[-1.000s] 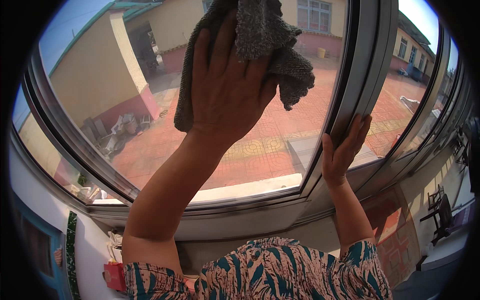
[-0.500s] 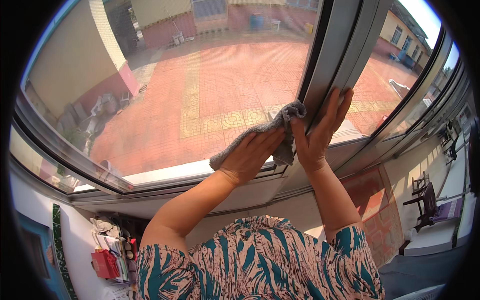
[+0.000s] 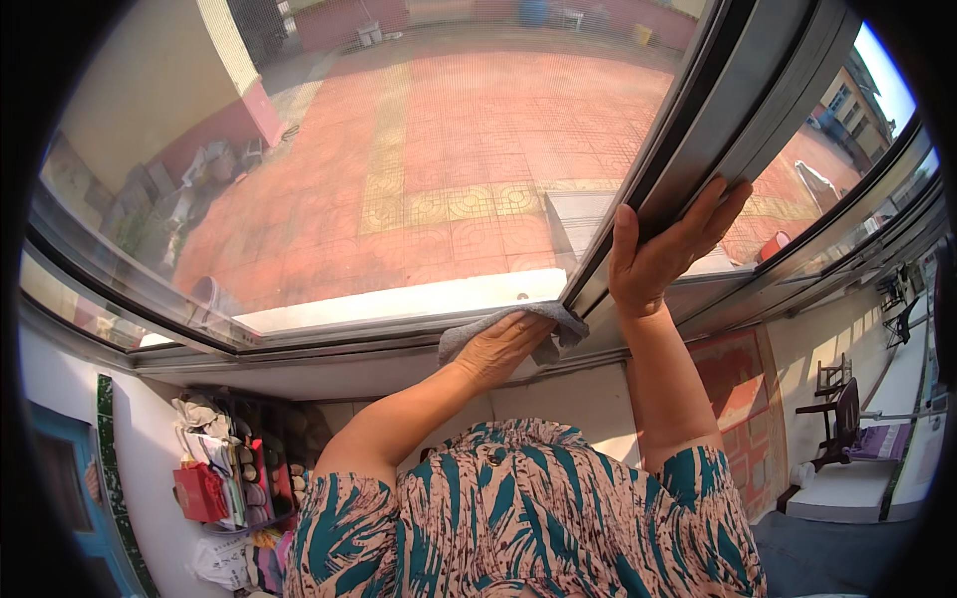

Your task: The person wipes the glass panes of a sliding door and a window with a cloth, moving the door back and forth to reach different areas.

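Observation:
My left hand [image 3: 493, 351] presses a grey cloth [image 3: 570, 325] onto the bottom rail of the window frame, at the lower right corner of a large glass pane [image 3: 449, 130]. Its fingers lie over the cloth, and the fingertips are partly hidden in its folds. Higher up and to the right, my right hand [image 3: 663, 259] rests against the upright metal post [image 3: 733, 110] of the window, thumb and fingers stretched out around its face. Nothing shows in that hand. The bottom rail [image 3: 349, 337] runs left from the cloth.
Beyond the glass lies a red and yellow paved yard. At lower left, a rack [image 3: 264, 429] holds shoes, with a red bag [image 3: 201, 493] beside it. A dark chair [image 3: 842, 419] stands at right, near a reddish door panel [image 3: 733, 399].
My left hand has brought the cloth down from the post and pane to the bottom rail. My right hand stays on the post, its thumb now pointing up. The view has shifted slightly.

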`<action>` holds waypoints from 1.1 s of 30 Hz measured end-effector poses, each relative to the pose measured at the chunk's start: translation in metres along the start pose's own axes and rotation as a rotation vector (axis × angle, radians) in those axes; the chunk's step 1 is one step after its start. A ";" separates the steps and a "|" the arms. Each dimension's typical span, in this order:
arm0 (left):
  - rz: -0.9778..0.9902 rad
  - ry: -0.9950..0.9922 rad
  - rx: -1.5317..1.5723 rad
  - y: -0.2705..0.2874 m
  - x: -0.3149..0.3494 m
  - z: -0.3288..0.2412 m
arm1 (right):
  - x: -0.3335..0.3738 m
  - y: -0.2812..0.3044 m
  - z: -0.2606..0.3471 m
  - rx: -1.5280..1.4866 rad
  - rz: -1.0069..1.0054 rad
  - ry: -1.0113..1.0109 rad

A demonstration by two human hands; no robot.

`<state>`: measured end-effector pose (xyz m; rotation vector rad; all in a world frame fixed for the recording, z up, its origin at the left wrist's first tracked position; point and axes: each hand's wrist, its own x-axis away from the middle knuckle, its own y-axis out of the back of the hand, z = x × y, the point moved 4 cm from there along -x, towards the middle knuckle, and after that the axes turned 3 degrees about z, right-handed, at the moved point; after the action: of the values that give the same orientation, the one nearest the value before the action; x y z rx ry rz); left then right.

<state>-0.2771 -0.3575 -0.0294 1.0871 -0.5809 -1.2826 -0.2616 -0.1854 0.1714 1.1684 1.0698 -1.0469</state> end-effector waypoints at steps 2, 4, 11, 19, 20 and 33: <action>-0.042 -0.042 -0.153 0.007 0.001 0.013 | 0.001 -0.002 0.002 0.024 0.007 0.006; -0.139 -0.015 -0.231 0.016 -0.002 0.022 | -0.003 0.001 0.007 -0.002 -0.024 0.030; -0.470 0.171 -0.196 0.123 -0.002 0.091 | -0.003 0.010 0.004 0.057 -0.053 0.020; -0.889 0.594 -0.296 0.277 0.059 0.227 | -0.002 0.017 -0.009 0.106 -0.079 0.050; -0.933 0.585 -0.347 0.290 0.068 0.247 | -0.003 0.021 -0.012 0.116 -0.089 0.053; -1.214 0.822 -0.363 0.362 0.234 0.409 | -0.001 0.019 -0.012 0.165 -0.082 -0.024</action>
<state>-0.4002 -0.7354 0.4123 1.5494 1.0606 -1.6260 -0.2443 -0.1717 0.1744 1.2494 1.0349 -1.2289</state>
